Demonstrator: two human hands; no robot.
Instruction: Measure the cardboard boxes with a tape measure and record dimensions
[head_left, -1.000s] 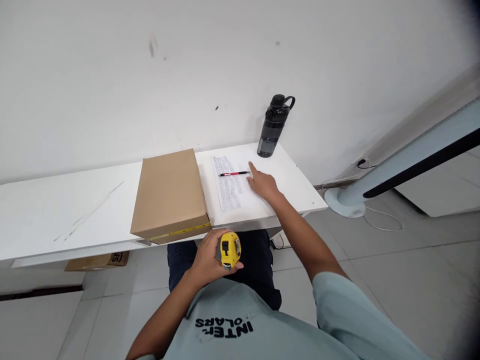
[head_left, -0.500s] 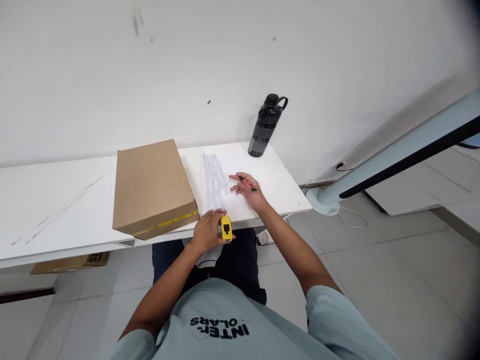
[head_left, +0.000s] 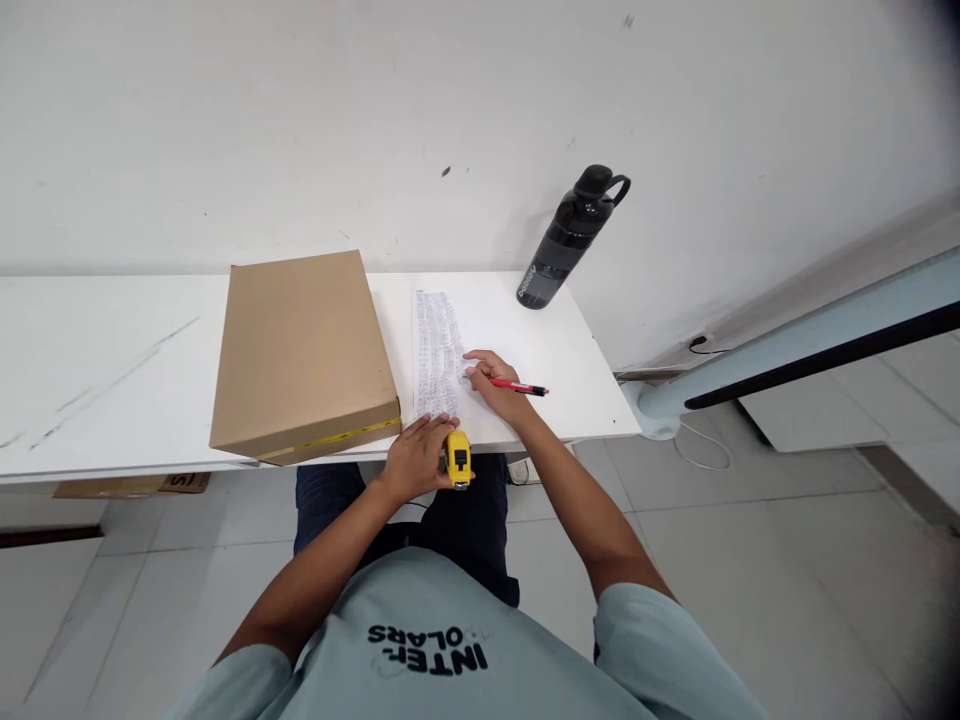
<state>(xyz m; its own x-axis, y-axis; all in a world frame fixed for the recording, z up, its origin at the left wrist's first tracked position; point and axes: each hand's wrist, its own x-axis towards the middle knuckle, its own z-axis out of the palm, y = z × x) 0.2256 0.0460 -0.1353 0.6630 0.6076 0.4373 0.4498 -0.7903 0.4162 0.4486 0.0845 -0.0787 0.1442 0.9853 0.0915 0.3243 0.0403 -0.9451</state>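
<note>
My left hand (head_left: 417, 462) grips a yellow tape measure (head_left: 458, 460) at the table's front edge, its fingers over the lower end of a sheet of paper (head_left: 437, 345). Dense handwriting fills the paper's left part. A red pen (head_left: 517, 384) is pinched in my right hand (head_left: 496, 388), which rests over the paper with the pen tilted and its rear end pointing right. Left of the paper stands a closed cardboard box (head_left: 304, 345). A yellow measuring-tape strip (head_left: 337, 438) runs along the box's front side.
A black water bottle (head_left: 566, 240) stands at the table's back right, near the wall. The white table (head_left: 112, 370) ends at the right beside a pale blue post (head_left: 660, 405). Another cardboard box (head_left: 135, 486) lies under the table, and a cable (head_left: 701, 460) lies on the floor.
The pen has swung round in my right hand, from lying loosely across spread fingers to a writing grip. My left hand still holds the tape measure. The view has shifted slightly.
</note>
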